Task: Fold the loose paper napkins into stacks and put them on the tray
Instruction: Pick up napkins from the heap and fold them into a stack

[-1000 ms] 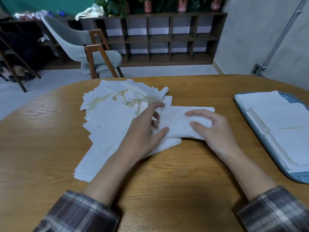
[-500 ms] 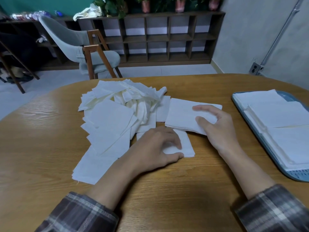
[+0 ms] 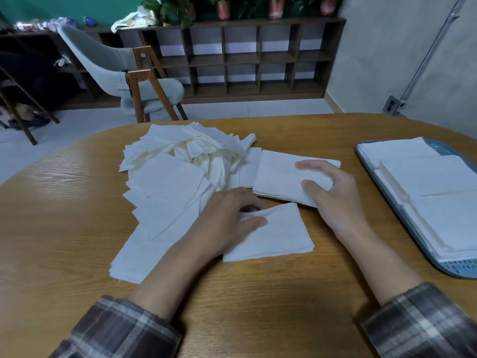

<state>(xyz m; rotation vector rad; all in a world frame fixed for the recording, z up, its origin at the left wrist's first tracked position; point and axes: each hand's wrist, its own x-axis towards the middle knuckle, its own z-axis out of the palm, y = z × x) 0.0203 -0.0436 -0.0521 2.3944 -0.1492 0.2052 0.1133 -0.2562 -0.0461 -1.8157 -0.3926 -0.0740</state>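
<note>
Wood-grain table [image 3: 64, 202] before a grey chair [image 3: 116, 68] and dark shelf [image 3: 242, 58] carries a loose napkin pile [image 3: 167, 182] left of centre, the left hand [image 3: 227, 218] pinching one folded napkin [image 3: 273, 236], the right hand [image 3: 333, 197] gripping a folded stack [image 3: 278, 177], and the blue tray [image 3: 459, 268] of napkins at its right edge

Quick tally of what was on and around the table

So: one wooden table [image 3: 258, 306], one blue tray [image 3: 462, 267], and two hands, the left hand [image 3: 227, 215] and the right hand [image 3: 333, 200], with two plaid sleeves [image 3: 116, 329]. Napkin-wise there was one loose pile [image 3: 175, 177], way too jumbled to count sheet by sheet, plus two folded stacks on the wood: the near stack [image 3: 278, 236] and the far stack [image 3: 278, 174]. The tray stacks [image 3: 426, 177] came to at least three, but they overlapped, so no exact number. Behind it all were one grey chair [image 3: 103, 63], one cubby shelf [image 3: 242, 58], three pinkish pots [image 3: 223, 10] and one wall socket [image 3: 392, 105].
</note>
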